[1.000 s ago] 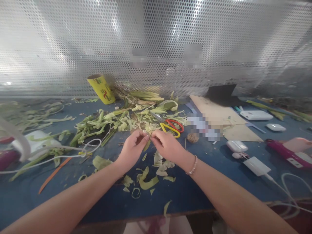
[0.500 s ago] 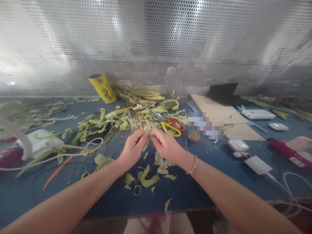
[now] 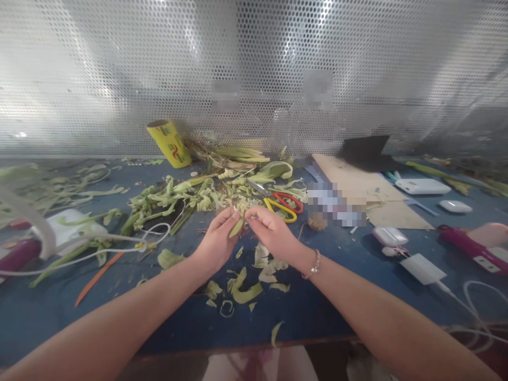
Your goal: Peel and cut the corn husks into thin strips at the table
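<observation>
Now that the leaf strip (image 3: 237,227) has been turned up into view, it is seen pinched between the left hand (image 3: 217,241) and the right hand (image 3: 270,233), just before the leaf pile (image 3: 190,198) on the table (image 3: 317,312).

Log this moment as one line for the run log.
left hand: pinching leaf strip | right hand: pinching same strip | scissors: lying just beyond hands | leaf scraps: on table beneath wrists
</observation>
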